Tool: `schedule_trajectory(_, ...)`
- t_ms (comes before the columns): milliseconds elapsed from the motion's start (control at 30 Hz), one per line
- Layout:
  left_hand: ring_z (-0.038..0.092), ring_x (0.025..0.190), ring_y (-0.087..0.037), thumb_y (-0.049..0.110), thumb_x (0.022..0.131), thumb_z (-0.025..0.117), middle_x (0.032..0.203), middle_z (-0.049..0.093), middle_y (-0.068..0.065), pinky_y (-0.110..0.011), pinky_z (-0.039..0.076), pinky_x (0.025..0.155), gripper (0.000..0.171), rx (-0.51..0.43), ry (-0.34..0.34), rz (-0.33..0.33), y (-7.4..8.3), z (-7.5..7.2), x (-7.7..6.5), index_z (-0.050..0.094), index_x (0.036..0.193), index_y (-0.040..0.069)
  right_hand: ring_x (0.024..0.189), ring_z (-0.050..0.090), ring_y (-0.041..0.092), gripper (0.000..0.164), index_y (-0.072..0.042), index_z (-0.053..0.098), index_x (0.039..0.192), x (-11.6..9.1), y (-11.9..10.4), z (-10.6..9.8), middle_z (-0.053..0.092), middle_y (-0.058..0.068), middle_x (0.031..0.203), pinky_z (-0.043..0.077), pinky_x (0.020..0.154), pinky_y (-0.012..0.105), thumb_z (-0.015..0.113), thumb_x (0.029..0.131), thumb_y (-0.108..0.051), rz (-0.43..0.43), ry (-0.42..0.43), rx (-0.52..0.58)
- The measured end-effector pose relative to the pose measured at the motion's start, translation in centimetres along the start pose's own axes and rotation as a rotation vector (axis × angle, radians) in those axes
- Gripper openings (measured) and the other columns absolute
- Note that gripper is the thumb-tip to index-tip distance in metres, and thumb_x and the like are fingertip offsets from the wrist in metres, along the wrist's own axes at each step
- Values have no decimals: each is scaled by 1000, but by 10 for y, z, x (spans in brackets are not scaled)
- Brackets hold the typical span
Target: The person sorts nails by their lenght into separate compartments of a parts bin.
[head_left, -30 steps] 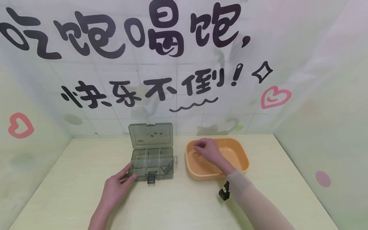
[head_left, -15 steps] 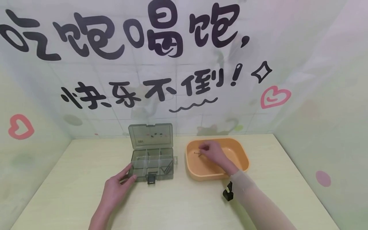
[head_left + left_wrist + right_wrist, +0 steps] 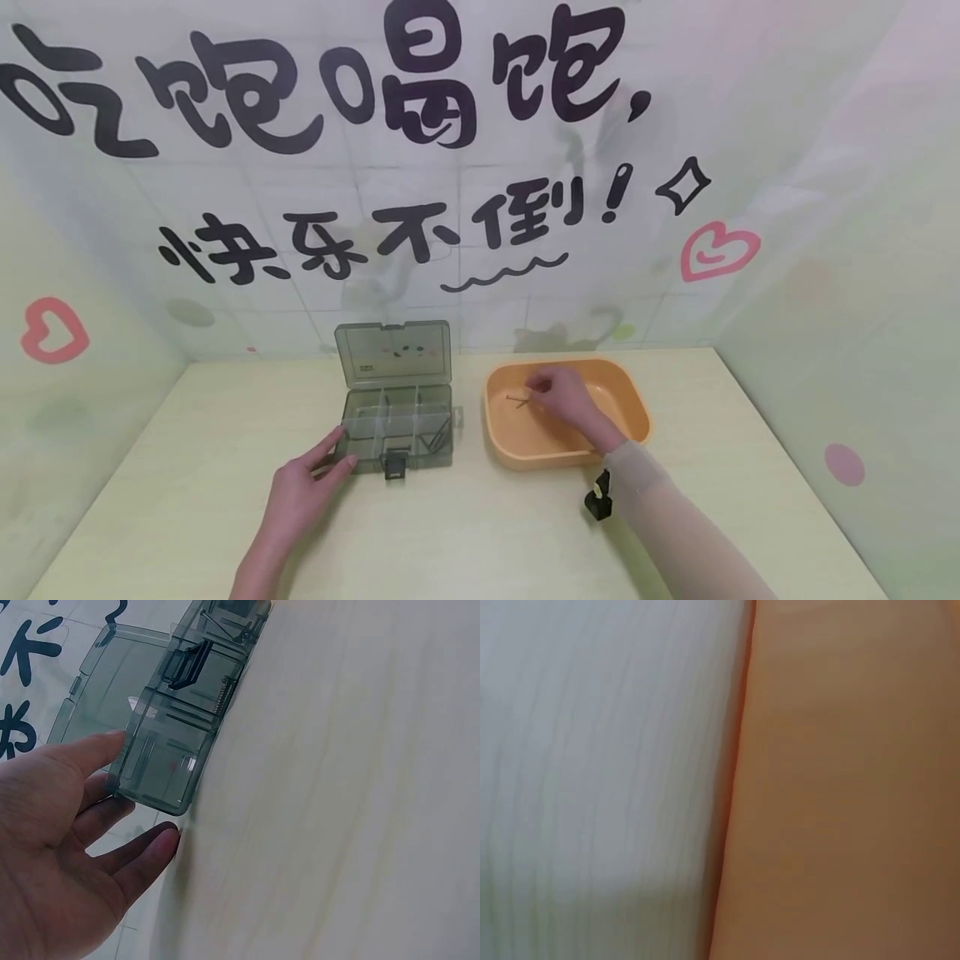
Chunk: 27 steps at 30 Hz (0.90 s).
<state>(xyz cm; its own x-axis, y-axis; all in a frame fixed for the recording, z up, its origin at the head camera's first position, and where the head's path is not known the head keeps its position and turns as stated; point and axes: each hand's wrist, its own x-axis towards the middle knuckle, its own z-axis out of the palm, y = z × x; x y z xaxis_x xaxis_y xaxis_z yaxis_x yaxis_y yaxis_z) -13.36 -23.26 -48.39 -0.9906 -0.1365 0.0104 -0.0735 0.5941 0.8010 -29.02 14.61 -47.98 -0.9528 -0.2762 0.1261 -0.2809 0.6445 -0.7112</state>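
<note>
A smoky see-through compartment box (image 3: 360, 446) stands with its lid (image 3: 393, 354) raised. My left hand (image 3: 300, 492) holds its front left corner, thumb at the front and fingers along the side; the left wrist view shows this hand (image 3: 82, 832) close up. Thin dark pins (image 3: 435, 437) like screws lie in the box's front right compartment. Over the orange tray (image 3: 517, 460), my right hand (image 3: 566, 396) has curled fingers, thumb and index close together. Thin dark pins (image 3: 516, 399) lie on the tray's floor right at those fingertips. I cannot tell whether the fingers pinch one.
A black latch (image 3: 394, 467) hangs at the box's front. The pale wooden table (image 3: 465, 533) is bounded by printed walls at the back and both sides. Only the tray's wall (image 3: 840, 787) and the tabletop fill the right wrist view.
My right hand has shifted slightly right inside the tray, so more of the thin pins shows beside its fingertips. The left hand and the box have stayed where they were.
</note>
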Motion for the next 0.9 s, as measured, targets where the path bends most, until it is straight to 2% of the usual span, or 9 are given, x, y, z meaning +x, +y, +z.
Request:
schedule_trajectory(500,63,119,-46,27,101,69,141,54,-30,-49,58,95,58,4,13,5,1,0,-2,50,151,4,85,66,23,18,7,75,98,0,3,-2,73,12,90,61,79,35,70,80,9,-38,-85,-36)
schedule_trajectory(900,63,118,-45,26,101,69,141,54,-30,-49,58,94,58,6,11,11,1,0,-1,50,151,4,80,63,19,18,2,76,91,3,6,2,71,7,84,59,74,32,72,76,10,-45,-95,-74)
